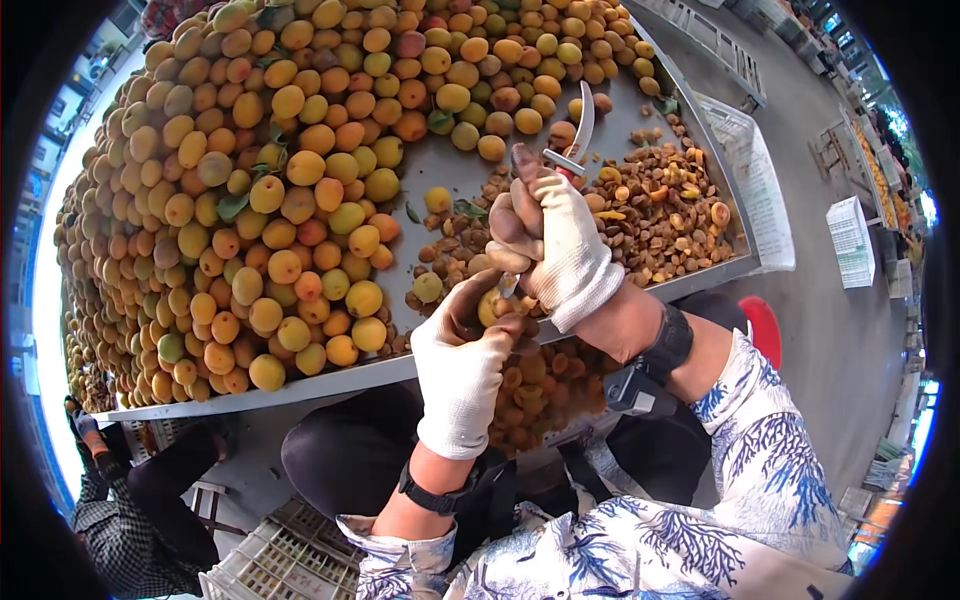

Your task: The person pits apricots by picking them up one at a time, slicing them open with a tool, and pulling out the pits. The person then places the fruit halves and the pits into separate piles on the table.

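Observation:
My left hand (468, 350), in a white glove with brown-stained fingers, is closed round a yellow apricot (489, 307). Just above it, my right hand (555, 235), gloved the same way, grips a curved knife (583, 122) with a red handle. Its hooked blade points up and away from me, past a metal crosspiece. A small metal tip (508, 284) shows below the right fist, against the apricot; whether it belongs to the knife is hidden. Behind my hands, brown apricot pits (665, 200) lie heaped on the metal table (425, 170).
A large heap of whole apricots (290, 180) covers the table's left and far side. Below the table edge, between my knees, sit halved apricots (545, 390). White crates (290, 560) (850, 240) stand at lower left and right. Another person (135, 510) sits at lower left.

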`<state>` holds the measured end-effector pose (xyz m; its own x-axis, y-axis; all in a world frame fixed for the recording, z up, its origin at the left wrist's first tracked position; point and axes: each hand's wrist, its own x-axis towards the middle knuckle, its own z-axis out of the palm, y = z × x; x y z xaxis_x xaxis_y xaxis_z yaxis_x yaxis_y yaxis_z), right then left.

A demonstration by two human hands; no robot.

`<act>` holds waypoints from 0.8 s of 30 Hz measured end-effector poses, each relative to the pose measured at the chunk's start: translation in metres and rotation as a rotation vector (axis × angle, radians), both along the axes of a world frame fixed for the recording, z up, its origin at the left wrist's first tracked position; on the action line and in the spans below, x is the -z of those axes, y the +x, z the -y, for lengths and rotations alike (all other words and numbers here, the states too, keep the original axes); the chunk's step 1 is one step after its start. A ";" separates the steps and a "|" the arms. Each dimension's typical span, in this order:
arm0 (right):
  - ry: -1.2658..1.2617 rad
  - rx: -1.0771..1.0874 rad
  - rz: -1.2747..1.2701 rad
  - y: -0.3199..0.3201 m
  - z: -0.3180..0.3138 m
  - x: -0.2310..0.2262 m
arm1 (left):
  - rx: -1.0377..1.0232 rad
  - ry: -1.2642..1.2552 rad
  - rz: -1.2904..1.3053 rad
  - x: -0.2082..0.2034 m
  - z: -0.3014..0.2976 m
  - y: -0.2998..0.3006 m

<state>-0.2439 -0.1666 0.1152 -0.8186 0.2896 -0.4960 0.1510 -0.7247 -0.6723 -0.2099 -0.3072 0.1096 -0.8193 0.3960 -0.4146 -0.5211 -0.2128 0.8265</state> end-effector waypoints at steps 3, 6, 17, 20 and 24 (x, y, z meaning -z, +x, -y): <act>-0.123 -0.060 -0.108 0.002 -0.011 0.014 | -0.011 -0.013 0.023 0.003 0.000 -0.003; -0.053 -0.335 -0.305 0.008 -0.010 0.010 | 0.028 0.196 0.141 0.015 0.009 -0.012; -0.170 -0.038 0.022 0.002 -0.004 0.021 | 0.054 -0.266 -0.187 0.014 -0.003 -0.001; -0.199 0.029 0.088 -0.003 -0.007 0.024 | 0.069 -0.446 -0.560 0.027 -0.006 0.000; -0.343 -0.038 0.017 -0.002 -0.021 0.028 | 0.057 -0.675 -0.921 0.040 -0.005 -0.001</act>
